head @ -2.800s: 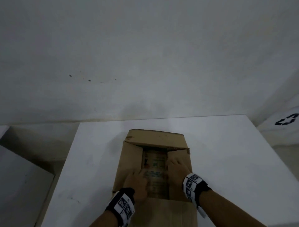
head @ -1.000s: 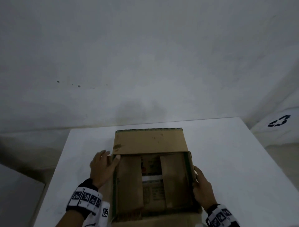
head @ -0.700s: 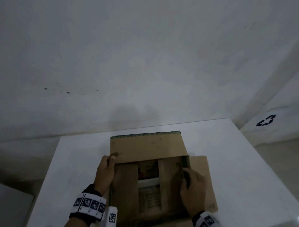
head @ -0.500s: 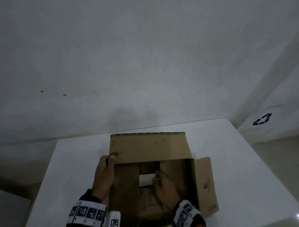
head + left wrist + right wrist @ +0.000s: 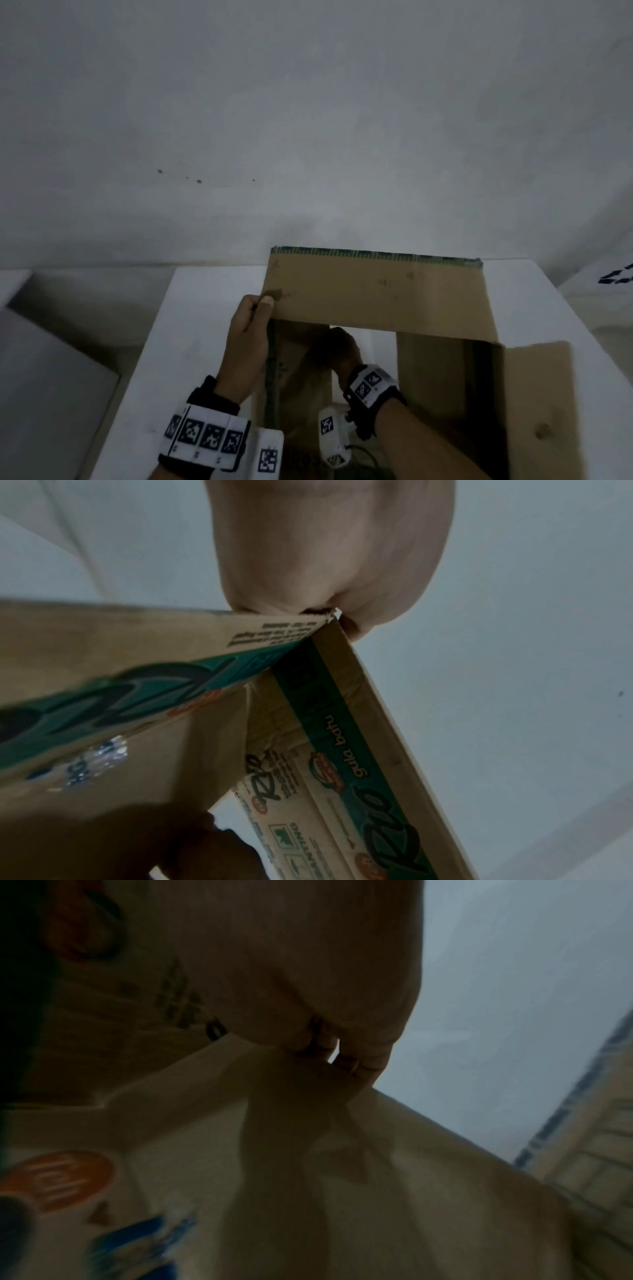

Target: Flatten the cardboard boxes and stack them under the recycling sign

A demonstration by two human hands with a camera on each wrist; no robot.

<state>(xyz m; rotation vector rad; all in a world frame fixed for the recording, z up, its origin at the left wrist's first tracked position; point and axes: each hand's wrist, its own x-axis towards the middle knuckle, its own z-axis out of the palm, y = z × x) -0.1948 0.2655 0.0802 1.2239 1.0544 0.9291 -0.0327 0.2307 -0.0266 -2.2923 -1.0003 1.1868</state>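
A brown cardboard box (image 5: 376, 294) stands open on the white table (image 5: 191, 342), its far flap raised and its right flap (image 5: 537, 394) folded outward. My left hand (image 5: 255, 318) pinches the box's far-left corner; the left wrist view shows that hand (image 5: 329, 574) closed on the corner above the green printed wall (image 5: 342, 737). My right hand (image 5: 337, 346) reaches inside the box and grips the edge of the left inner flap (image 5: 301, 377). In the right wrist view its fingers (image 5: 342, 1053) curl over that flap (image 5: 377, 1177). White table shows through the gap between the inner flaps.
A recycling sign (image 5: 616, 278) is on the white surface at the far right, past the table's right edge. A plain wall (image 5: 308, 137) rises behind the table. A lower grey surface (image 5: 44, 377) lies to the left of the table.
My right hand left the box's right side, where the outer flap swung outward, and went inside to the left inner flap. My left hand stayed at the far-left corner, now pinching it.
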